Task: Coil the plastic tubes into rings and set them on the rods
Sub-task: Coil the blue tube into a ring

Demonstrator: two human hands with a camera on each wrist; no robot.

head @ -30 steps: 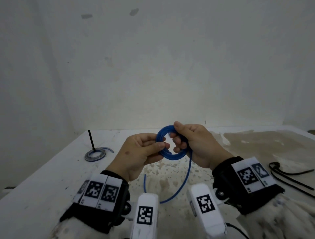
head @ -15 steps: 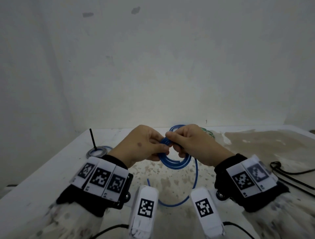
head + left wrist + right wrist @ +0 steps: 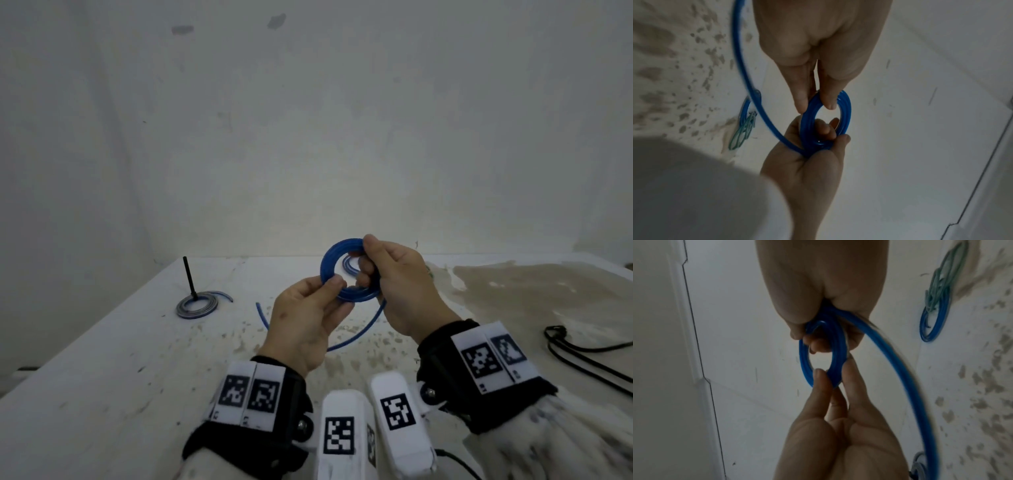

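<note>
A blue plastic tube (image 3: pixel 330 260) is wound into a small ring of several turns and held upright above the table. My left hand (image 3: pixel 334 284) pinches the ring's lower left between thumb and fingers, as the left wrist view (image 3: pixel 818 104) shows. My right hand (image 3: pixel 368 263) grips its right side, thumb on top and fingers through the hole. The tube's loose tail (image 3: pixel 363 329) curves down to the table and ends left of my left hand. A black rod (image 3: pixel 189 277) stands at the far left with a grey coil (image 3: pixel 197 303) around its foot.
Another blue coil (image 3: pixel 933 324) lies on the table behind my hands, with a bundle of green tubes (image 3: pixel 943 275) beside it. Black cables (image 3: pixel 582 349) lie at the right edge. The white table (image 3: pixel 120 359) is stained in the middle and at the right.
My hands, pressed together at the ring's top half a second ago, have parted: the left now pinches the lower left, the right holds the right side. The ring is raised.
</note>
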